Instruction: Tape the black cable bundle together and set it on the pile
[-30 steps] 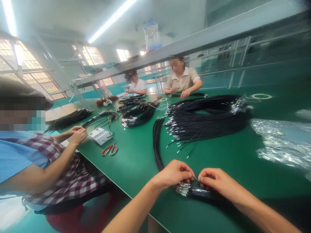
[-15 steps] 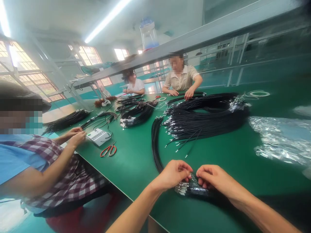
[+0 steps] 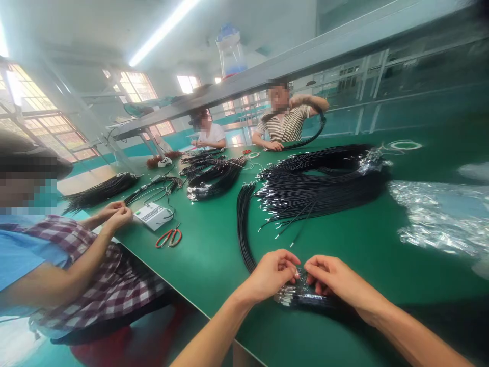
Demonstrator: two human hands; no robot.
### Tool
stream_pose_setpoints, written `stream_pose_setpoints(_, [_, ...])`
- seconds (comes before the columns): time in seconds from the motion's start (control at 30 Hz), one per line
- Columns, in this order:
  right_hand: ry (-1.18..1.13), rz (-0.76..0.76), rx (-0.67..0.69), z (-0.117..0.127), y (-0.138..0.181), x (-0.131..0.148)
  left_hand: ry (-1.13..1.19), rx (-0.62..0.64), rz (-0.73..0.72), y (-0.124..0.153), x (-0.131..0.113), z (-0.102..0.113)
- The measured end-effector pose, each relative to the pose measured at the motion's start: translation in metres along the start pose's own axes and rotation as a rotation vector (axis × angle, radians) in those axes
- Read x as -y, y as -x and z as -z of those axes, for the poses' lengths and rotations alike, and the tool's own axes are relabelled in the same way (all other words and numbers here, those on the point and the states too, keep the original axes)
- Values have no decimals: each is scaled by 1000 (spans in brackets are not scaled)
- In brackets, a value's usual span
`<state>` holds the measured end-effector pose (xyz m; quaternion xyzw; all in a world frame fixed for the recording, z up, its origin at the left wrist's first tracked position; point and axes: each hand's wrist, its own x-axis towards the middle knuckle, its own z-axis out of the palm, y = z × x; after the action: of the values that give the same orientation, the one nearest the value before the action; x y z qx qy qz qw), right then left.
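A bundle of black cables (image 3: 313,302) with silvery metal ends lies on the table right in front of me. Clear plastic film (image 3: 301,279) sticks up from this bundle, between my two hands. My left hand (image 3: 275,272) is closed, thumb and fingers pinching the film's left side just above the metal ends. On the other side, the fingers of my right hand (image 3: 328,278) are curled in a pinch at the film, over the cables; its fingertips are partly hidden. Just beyond my left hand, a narrow bunch of black cables (image 3: 244,224) curves away.
A large coil of black cables (image 3: 321,191) with silvery tips spreads ahead on the green table (image 3: 206,244). Clear plastic bags (image 3: 443,214) lie to the right. Red-handled snips (image 3: 168,238) and a white box (image 3: 153,216) are left, near a seated co-worker (image 3: 76,270).
My hands stay at the film, the right one shifting slightly left. Across the table, a co-worker in a striped shirt has raised an arm, lifting a black cable bundle.
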<state>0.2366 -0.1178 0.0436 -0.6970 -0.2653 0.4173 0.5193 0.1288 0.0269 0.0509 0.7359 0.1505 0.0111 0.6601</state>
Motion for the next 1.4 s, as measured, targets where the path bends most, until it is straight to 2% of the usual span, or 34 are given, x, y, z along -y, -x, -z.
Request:
stream_pose_setpoints(0.13, [32, 42, 76, 0, -6, -3, 14, 9, -14, 0, -2, -1])
stream_pose_setpoints(0.4, [-172, -17, 0, 3, -9, -17, 13, 3, -27, 1, -2, 0])
stream_pose_setpoints(0.6, [-211, 3, -12, 2, -8, -15, -15, -33, -43, 1, -6, 1])
stream_pose_setpoints(0.8, [-203, 17, -20, 2, -6, -12, -152, 13, 41, 2, -13, -2])
stream_pose_setpoints(1.07, [-187, 35, -38, 2, -1, -13, -60, -85, 69, -3, -5, -4])
stream_pose_setpoints(1.2, [-87, 154, -62, 5, 7, -10, -11, -78, 34, 3, -9, -5])
stream_pose_setpoints(1.4, [28, 302, -69, 8, 19, -14, 75, 0, -39, 15, -9, 0])
